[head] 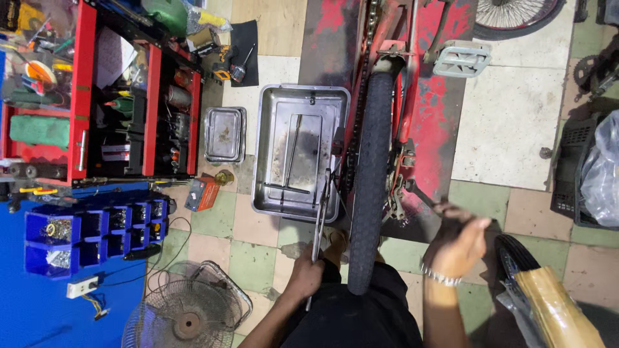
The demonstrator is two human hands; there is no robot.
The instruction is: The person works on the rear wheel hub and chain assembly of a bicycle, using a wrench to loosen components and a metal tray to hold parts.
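Right below the camera, a dark-clothed lap, and the black bicycle tyre (369,187) runs up from between the knees. The left hand (305,274) sits just left of that tyre, fingers curled shut around a long, thin metal tool (319,225) whose shaft rises toward the chain side of the wheel. The right hand (456,243), a silver bracelet at its wrist, is on the other side of the tyre; it is blurred, fingers bunched around a small dark tool (422,196) that points at the rear hub (396,183). How tightly those fingers close, I cannot tell.

Moving outward: the wheel stands upright in a red bicycle frame (412,58), chain (361,84) running along its left side, a pale grey pedal (461,59) up top. Just left of the wheel lies a large steel tray (267,161) on the tiled floor (509,122), with a T-shaped wrench (290,161) inside. A smaller steel tray (225,134) sits beside that one, and a small orange box (202,193) below it.

Further left, a red tool cart (84,96) packed with gear, then blue parts bins (97,232), and a floor fan (187,309) lying near the left arm. Far right, a black crate (570,167) holds a clear plastic bag (603,174), and another tyre wrapped in brown paper (548,303) rests beside the right forearm.
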